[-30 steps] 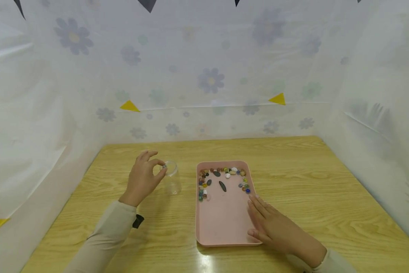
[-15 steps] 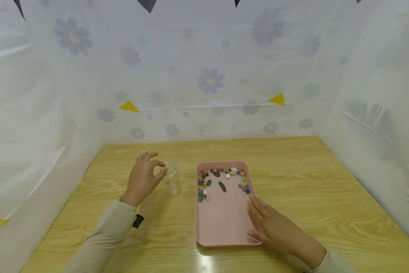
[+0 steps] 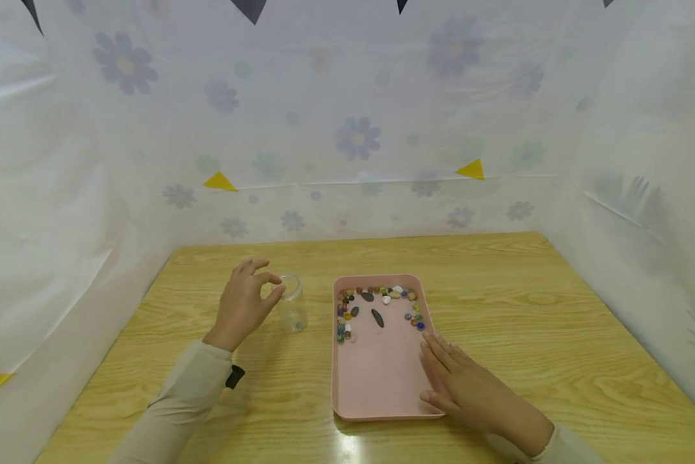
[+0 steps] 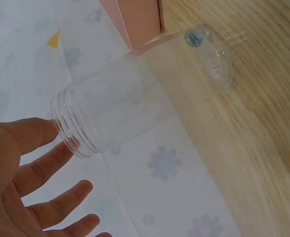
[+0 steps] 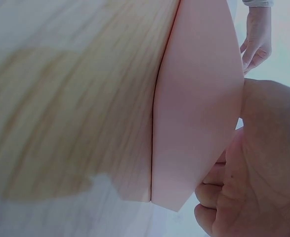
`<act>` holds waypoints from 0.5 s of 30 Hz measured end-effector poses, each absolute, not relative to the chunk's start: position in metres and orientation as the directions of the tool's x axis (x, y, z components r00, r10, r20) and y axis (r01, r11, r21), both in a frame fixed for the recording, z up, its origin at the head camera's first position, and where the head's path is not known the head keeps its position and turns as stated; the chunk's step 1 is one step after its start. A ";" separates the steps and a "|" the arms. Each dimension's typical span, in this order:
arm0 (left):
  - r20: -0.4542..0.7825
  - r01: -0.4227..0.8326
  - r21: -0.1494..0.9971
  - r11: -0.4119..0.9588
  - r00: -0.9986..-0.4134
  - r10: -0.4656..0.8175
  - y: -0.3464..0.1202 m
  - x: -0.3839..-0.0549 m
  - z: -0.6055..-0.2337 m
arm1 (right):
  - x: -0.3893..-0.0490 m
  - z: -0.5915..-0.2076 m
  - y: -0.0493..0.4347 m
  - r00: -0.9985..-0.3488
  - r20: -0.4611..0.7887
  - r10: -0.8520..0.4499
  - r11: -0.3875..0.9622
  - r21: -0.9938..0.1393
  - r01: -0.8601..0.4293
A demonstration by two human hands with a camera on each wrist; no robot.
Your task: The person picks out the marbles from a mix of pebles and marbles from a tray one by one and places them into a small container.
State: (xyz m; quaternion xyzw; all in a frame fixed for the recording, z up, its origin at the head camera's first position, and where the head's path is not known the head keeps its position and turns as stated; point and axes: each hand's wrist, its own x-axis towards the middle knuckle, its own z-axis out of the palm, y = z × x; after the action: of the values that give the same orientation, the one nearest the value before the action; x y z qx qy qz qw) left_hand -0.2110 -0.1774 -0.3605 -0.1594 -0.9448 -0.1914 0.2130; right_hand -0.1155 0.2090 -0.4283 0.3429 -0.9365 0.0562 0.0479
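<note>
Reaching to the mouth of the clear jar (image 3: 294, 312), the left hand (image 3: 243, 303) spreads loose fingers, grasping nothing; a blue marble (image 4: 193, 38) lies at the jar's bottom; the right hand (image 3: 469, 390), straight-fingered, rests on the pink tray (image 3: 376, 380) bearing marbles (image 3: 420, 326) and dark pebbles (image 3: 377, 318).

The upright clear jar (image 4: 130, 94) holds a blue marble (image 4: 193, 38)

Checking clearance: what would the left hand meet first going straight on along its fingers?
Most likely the rim of the clear jar. The left hand has its thumb and index fingertips right by the mouth; whether they touch it, I can't tell.
</note>
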 end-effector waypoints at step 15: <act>0.574 0.562 0.203 0.802 -0.732 0.368 -0.153 -0.206 -0.350 | -0.115 -0.427 0.209 -0.758 0.125 -0.640 0.757 -0.067 -0.650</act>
State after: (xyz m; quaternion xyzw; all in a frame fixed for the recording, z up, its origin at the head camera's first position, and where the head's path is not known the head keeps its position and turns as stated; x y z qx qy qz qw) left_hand -0.2062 -0.1533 -0.3502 -0.2548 -0.9120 -0.1849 0.2628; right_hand -0.1151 0.2094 -0.4273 0.3444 -0.9361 0.0530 0.0473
